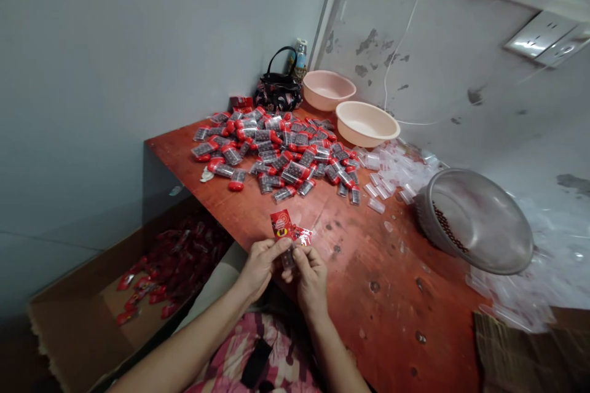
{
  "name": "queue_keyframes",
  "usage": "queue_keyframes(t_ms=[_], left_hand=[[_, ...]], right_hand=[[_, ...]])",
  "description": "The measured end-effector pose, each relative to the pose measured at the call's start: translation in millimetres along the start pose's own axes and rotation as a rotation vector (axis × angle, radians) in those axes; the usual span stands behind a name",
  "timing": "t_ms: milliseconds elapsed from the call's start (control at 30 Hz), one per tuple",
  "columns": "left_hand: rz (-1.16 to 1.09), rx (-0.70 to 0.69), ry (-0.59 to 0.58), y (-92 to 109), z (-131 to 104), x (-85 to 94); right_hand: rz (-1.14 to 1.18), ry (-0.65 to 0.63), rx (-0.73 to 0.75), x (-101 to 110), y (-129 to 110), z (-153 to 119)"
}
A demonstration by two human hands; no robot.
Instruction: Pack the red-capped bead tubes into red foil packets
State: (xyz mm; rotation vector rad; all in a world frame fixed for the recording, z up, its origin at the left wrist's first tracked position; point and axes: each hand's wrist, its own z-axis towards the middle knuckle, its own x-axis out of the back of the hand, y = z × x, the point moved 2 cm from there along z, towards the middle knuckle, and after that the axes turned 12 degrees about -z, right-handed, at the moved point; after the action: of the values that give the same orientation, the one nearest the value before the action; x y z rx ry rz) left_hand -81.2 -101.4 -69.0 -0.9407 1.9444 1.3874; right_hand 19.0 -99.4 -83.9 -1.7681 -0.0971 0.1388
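Observation:
Both of my hands meet at the near edge of the red table (350, 282). My left hand (261, 264) is closed on a small clear container (288, 258) with dark contents, its thumb lying along the top. My right hand (311, 273) pinches the same container from the other side. Just beyond my fingertips are a red printed card (281, 223) and a second red printed piece (303, 235); how they join the container is hidden by my fingers. Farther back lies a heap of filled clear containers with red ends (295, 171).
A metal basin (488, 221) holding small brown balls tilts at the right, among empty clear tubes (396, 169). Two plastic basins (367, 124) (328, 89) and a black handbag (279, 91) stand at the back. A cardboard box (74, 325) with red packs is lower left.

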Motion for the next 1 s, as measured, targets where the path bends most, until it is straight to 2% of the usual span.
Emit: queue_keyframes(t_ms=[100, 300, 467, 600, 700, 767, 833, 900, 933, 1000], left_hand=[[0.007, 0.012, -0.024, 1, -2, 0.8], [-0.018, -0.016, 0.098, 14, -2, 5.9], [-0.034, -0.022, 0.187, 8, -10, 7.0], [-0.057, 0.025, 0.164, 7, -16, 8.0], [-0.137, 0.001, 0.161, 21, -21, 17.5], [-0.224, -0.138, 0.276, 37, -25, 31.4], [-0.268, -0.3, 0.445, 50, -31, 46.7], [-0.197, -0.373, 0.546, 54, -36, 55.2], [-0.109, -0.369, 0.547, 51, -36, 55.2], [0.194, -0.348, 0.434, 40, -31, 46.0]], right_hand=[[0.125, 0.013, -0.036, -3, 4, 2], [0.086, -0.108, 0.007, -1, 0, -5], [0.129, -0.042, -0.041, -2, 0, -2], [0.128, -0.027, -0.077, -13, -5, 5], [0.087, -0.085, -0.075, -19, -15, 10], [0.047, -0.086, -0.038, -12, -23, 13], [-0.003, -0.02, 0.014, 4, -30, 16], [-0.039, 0.056, 0.047, 25, -33, 19], [-0.053, 0.088, 0.052, 34, -33, 20], [-0.084, 0.124, 0.043, 48, -31, 21]])
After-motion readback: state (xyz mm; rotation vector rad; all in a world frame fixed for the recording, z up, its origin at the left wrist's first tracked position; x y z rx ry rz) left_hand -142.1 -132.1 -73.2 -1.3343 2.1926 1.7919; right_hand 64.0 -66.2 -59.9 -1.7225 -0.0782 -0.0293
